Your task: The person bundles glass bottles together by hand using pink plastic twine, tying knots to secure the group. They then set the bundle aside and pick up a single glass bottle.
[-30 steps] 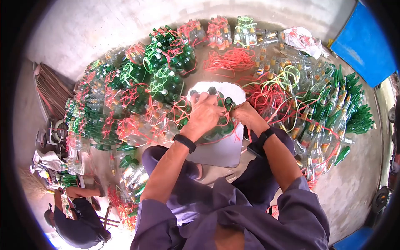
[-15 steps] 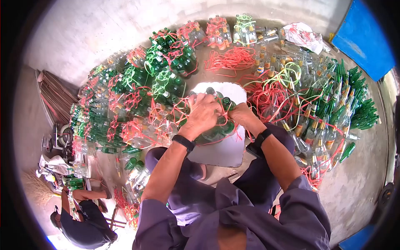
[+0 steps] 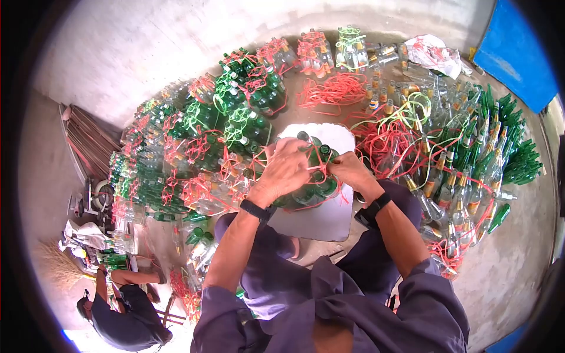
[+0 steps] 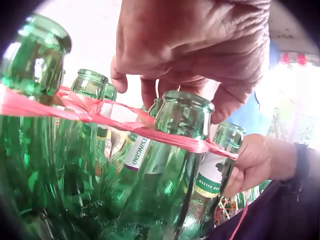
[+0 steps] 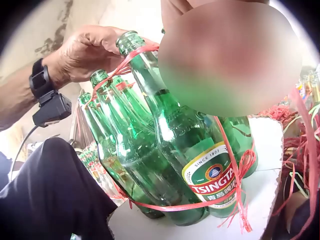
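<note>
Green bottles (image 3: 306,195) stand bundled upright on a white board (image 3: 321,226), with red strap (image 4: 125,122) around their necks and another band lower down. My left hand (image 3: 286,170) reaches down over the necks, fingers bent behind a front bottle neck (image 4: 185,117); its fingertips are partly hidden, so whether they grip strap or glass is unclear. At the bundle's right side my right hand (image 3: 353,172) pinches the red strap beside a neck, and a loose strand hangs below it in the left wrist view. A blurred patch covers much of the right wrist view.
Strapped bottle bundles (image 3: 244,126) crowd the left and back. Red strap piles (image 3: 335,89) lie behind the board, with loose clear and green bottles (image 3: 471,159) at right. Another person (image 3: 126,312) sits at lower left. A blue panel (image 3: 521,53) stands at upper right.
Red strap now crosses the neck near my right hand, where the bottle top showed bare before. My left fingers have shifted slightly over the necks. The head view has moved a little.
</note>
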A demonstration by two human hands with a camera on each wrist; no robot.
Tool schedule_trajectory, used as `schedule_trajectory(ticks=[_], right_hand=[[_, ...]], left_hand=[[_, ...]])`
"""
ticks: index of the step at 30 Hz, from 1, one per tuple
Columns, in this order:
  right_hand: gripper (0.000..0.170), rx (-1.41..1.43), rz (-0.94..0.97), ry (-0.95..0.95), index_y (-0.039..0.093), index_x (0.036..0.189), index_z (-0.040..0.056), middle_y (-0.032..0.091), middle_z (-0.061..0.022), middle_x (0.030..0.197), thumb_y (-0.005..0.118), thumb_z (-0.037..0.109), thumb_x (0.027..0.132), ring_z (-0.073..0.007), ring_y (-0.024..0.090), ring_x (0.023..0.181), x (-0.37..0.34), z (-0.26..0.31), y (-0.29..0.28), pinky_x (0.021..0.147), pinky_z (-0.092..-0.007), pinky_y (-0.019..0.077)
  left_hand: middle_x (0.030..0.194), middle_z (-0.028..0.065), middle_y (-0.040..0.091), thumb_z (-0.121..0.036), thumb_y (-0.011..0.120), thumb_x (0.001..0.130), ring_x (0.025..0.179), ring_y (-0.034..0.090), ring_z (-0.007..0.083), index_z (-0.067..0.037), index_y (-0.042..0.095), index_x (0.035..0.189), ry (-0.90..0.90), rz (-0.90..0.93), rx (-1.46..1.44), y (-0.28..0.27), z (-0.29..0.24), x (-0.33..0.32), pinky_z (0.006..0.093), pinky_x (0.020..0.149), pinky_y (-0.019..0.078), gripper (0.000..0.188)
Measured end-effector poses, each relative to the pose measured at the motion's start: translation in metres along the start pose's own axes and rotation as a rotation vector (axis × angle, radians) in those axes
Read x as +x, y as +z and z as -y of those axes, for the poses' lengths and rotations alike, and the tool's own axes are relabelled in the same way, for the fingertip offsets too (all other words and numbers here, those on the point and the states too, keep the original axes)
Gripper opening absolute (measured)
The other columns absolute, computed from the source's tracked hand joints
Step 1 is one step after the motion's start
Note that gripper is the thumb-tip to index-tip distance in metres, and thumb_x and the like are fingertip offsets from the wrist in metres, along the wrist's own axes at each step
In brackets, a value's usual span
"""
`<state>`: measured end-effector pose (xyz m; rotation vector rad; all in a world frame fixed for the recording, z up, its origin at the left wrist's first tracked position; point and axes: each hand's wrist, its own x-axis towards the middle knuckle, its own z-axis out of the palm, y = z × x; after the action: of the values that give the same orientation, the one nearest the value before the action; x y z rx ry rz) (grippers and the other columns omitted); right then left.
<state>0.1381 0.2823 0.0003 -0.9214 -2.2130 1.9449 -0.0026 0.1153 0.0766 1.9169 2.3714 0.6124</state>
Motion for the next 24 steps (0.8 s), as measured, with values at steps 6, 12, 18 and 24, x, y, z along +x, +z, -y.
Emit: schedule_trajectory(ticks=[6,12,18,24], right_hand=[[0.032,-0.071,0.008,-0.101,0.070,0.070,-0.0069,0.054,-0.0099,0.053,0.073,0.023,0.081,-0.0128,0.047,0.053,-0.005,0.008,-0.002,0.050,-0.0366,0.0417],[0.029,-0.149,0.019,-0.207,0.067,0.070,-0.0075,0.051,-0.0148,0.053,0.066,0.018,0.084,-0.0148,0.046,0.050,-0.002,0.004,-0.002,0.051,-0.0373,0.0429],[0.031,-0.122,-0.029,-0.298,0.061,0.068,-0.0082,0.048,-0.0214,0.054,0.062,0.016,0.088,-0.0193,0.047,0.047,-0.004,-0.002,0.005,0.052,-0.0389,0.0441],[0.028,-0.087,-0.055,-0.318,0.064,0.071,-0.0080,0.053,-0.0234,0.058,0.061,0.013,0.089,-0.0231,0.055,0.051,-0.005,-0.003,0.008,0.056,-0.0400,0.0464]], left_hand=[[0.130,0.0065,0.062,-0.007,0.067,0.073,0.129,0.049,0.0306,-0.010,0.059,0.079,-0.017,-0.066,-0.047,-0.011,0.008,-0.010,0.0474,0.103,0.0348,0.010],[0.126,0.0093,0.062,-0.005,0.068,0.077,0.122,0.054,0.0314,-0.011,0.059,0.087,0.005,-0.093,0.053,-0.016,0.011,-0.009,0.0485,0.101,0.0347,0.015],[0.111,0.0087,0.060,-0.001,0.066,0.078,0.114,0.055,0.0277,-0.008,0.058,0.091,0.015,-0.105,0.212,-0.018,0.007,-0.002,0.0479,0.099,0.0332,0.016],[0.106,0.0055,0.061,0.000,0.065,0.077,0.112,0.056,0.0273,-0.009,0.058,0.092,-0.004,-0.106,0.145,-0.015,0.018,0.002,0.0454,0.097,0.0340,0.019]])
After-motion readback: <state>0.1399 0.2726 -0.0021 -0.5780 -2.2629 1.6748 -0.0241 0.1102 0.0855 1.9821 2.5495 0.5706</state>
